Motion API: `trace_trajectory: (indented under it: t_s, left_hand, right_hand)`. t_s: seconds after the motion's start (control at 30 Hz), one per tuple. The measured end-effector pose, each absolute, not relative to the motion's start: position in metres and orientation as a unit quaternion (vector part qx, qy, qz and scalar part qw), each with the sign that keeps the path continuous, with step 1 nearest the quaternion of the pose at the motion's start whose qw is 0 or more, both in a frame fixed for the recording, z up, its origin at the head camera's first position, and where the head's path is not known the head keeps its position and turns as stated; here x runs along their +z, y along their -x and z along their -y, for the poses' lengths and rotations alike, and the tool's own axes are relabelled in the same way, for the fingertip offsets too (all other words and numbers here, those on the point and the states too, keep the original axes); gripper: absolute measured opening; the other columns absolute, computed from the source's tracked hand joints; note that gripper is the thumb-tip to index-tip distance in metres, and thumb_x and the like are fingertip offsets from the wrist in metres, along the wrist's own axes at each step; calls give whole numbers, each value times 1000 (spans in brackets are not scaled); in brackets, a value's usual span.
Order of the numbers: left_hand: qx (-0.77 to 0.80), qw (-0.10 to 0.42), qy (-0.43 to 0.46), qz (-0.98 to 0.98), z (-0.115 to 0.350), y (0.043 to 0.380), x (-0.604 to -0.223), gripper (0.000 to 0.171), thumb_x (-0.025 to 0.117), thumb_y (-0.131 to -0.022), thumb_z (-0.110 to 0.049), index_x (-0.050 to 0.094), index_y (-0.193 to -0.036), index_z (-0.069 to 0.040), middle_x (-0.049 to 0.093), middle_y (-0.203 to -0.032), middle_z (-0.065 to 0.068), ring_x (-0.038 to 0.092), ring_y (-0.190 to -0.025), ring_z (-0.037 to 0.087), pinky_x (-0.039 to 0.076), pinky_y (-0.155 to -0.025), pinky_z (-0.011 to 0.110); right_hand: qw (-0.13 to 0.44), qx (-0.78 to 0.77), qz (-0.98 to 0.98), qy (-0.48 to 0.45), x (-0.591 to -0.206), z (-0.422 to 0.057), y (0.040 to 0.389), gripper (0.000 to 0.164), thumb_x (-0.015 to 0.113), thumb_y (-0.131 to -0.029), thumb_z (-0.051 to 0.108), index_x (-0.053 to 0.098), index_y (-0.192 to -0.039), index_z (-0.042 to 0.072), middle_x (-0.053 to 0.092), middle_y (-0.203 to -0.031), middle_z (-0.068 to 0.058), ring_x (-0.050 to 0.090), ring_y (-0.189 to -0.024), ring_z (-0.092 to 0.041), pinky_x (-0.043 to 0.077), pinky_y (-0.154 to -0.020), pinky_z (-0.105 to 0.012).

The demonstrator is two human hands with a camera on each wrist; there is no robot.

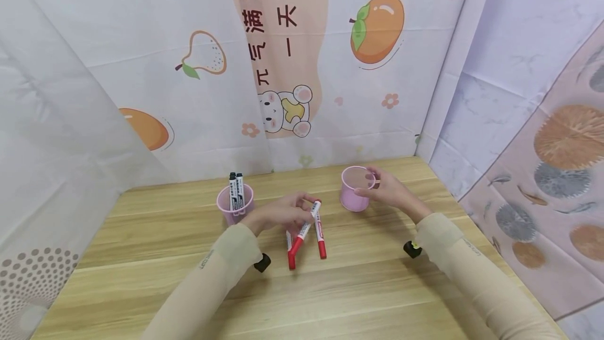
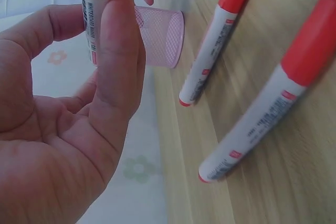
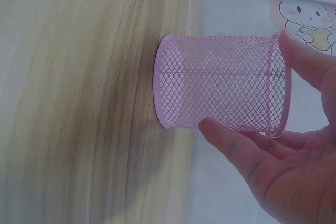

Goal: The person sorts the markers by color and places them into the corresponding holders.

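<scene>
Between thumb and fingers, my left hand (image 1: 283,213) pinches a whiteboard marker (image 1: 306,224) with a red cap, raised over the table. In the left wrist view this marker (image 2: 93,24) has its red cap uppermost. Two more red-capped markers (image 2: 207,51) lie on the wood close by, one on each side of the held one in the head view. My right hand (image 1: 390,191) holds an upright pink mesh pen cup (image 1: 354,201) by its right side. The right wrist view has fingers at the rim and side of the cup (image 3: 220,82), which contains nothing.
At the left, a second pink mesh cup (image 1: 229,218) holds several black-capped markers (image 1: 239,188). The wooden table (image 1: 349,298) ends at a printed curtain (image 1: 321,151) behind, with further cloth at both sides. Black wrist mounts (image 1: 262,263) sit on both wrists.
</scene>
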State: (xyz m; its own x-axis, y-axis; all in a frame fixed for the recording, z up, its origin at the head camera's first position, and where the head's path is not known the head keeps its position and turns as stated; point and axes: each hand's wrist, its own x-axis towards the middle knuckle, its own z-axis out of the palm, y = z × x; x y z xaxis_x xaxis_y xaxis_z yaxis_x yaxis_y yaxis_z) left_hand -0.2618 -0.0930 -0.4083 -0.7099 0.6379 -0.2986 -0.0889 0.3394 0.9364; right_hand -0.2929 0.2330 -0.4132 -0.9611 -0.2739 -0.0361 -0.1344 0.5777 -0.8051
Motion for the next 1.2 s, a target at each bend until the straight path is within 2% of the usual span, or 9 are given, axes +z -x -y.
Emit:
trace_trajectory:
  t_s: [0.2,0.43,0.57,0.77,0.87,1.0,1.1,1.2]
  left_hand:
    - [565,325,-187,-735,77,269,-404,61,71,-88,-8,44,-143,-7,58,-117,16,64,-78,20,62,-63,38]
    - [575,320,-187,-730,55,280,-400,60,69,-90,-7,43,-144,-8,58,-120,18,67,-84,30,62,-70,45]
    - [585,316,-193,-721,44,283,-397,59,67,-91,-6,43,-144,-7,57,-126,24,68,-83,28,63,-69,44]
    - [598,311,-194,-712,32,287,-390,58,65,-92,-3,43,-146,-7,59,-123,20,68,-79,24,63,-68,40]
    - [601,307,-196,-712,29,291,-387,57,64,-94,-2,43,-146,-5,61,-120,18,69,-84,30,63,-69,42]
    - [607,307,-196,-707,29,295,-385,58,61,-94,-2,41,-148,-4,62,-121,17,65,-100,49,62,-72,45]
    - [610,305,-191,-706,29,298,-382,59,60,-94,-1,40,-149,-5,62,-125,18,61,-108,54,62,-72,45]
    - [611,298,-184,-710,28,304,-379,58,60,-94,-1,40,-148,-5,62,-127,18,62,-108,54,62,-72,44]
  right_hand:
    - [84,-444,-885,113,-413,-236,293,98,81,-88,38,25,-156,-5,43,-148,-31,57,-122,-43,58,-86,-39]
    - [82,-438,-889,108,-413,-241,290,99,81,-87,40,25,-156,-4,43,-150,-30,57,-123,-43,58,-88,-40]
    - [88,-438,-888,107,-416,-244,289,101,80,-88,41,22,-157,-6,41,-150,-32,55,-124,-44,57,-89,-41]
    - [91,-443,-886,104,-415,-243,289,102,80,-88,42,21,-157,-4,40,-151,-31,54,-126,-44,57,-90,-43]
    - [90,-442,-887,102,-414,-241,289,103,80,-87,43,22,-157,-4,41,-150,-31,54,-126,-44,57,-91,-43]
    - [92,-448,-884,101,-414,-237,290,102,80,-87,42,21,-157,-4,41,-150,-32,53,-127,-45,57,-90,-43]
    - [95,-454,-880,104,-413,-234,290,102,80,-88,40,21,-157,-4,41,-150,-32,54,-126,-45,58,-89,-42]
    - [93,-454,-879,107,-412,-233,290,101,81,-88,40,22,-157,-4,42,-149,-32,54,-125,-45,58,-89,-42]
